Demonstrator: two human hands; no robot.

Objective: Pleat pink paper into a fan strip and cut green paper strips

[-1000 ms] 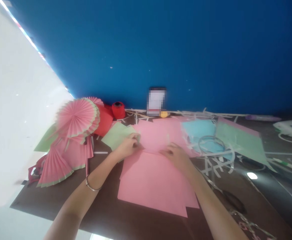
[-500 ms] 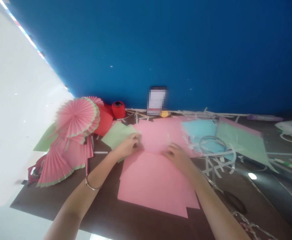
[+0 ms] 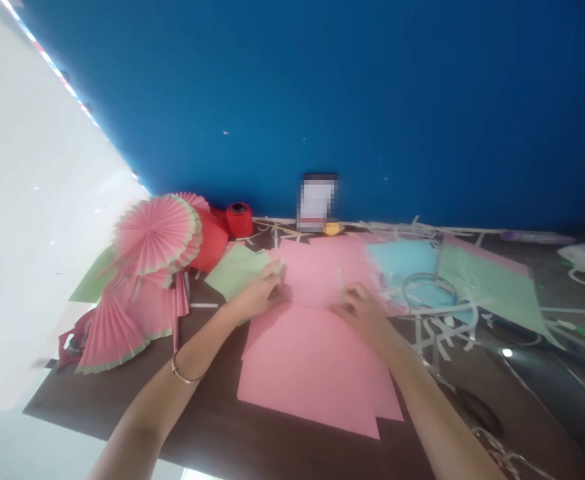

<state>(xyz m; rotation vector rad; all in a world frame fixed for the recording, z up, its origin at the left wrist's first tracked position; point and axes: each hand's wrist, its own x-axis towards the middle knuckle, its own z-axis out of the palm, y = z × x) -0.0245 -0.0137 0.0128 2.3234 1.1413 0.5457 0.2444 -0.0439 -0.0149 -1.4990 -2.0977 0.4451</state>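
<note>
My left hand [image 3: 262, 293] is closed, its curled fingers at the left edge of an upper pink paper sheet [image 3: 309, 273], beside a green paper sheet [image 3: 229, 270]. My right hand [image 3: 365, 313] has its fingers bent together at the right side of that pink sheet; the fingertips are blurred. A thin pale strip [image 3: 341, 277] shows just above the right fingers. Below both hands lie overlapping pink sheets [image 3: 317, 373], flat on the brown table [image 3: 212, 420].
Pleated pink fans [image 3: 155, 233] with green rims are piled at left, near a red tape roll [image 3: 239, 220]. White paper strips [image 3: 439, 333], a clear tape ring [image 3: 429, 290], blue paper [image 3: 402, 257] and green paper [image 3: 492, 280] lie right. A blue wall [image 3: 322, 100] stands behind.
My right hand has shifted slightly to the right, and the pale strip beside it shows more clearly. The left hand stays about where it was. The whole view has moved a little.
</note>
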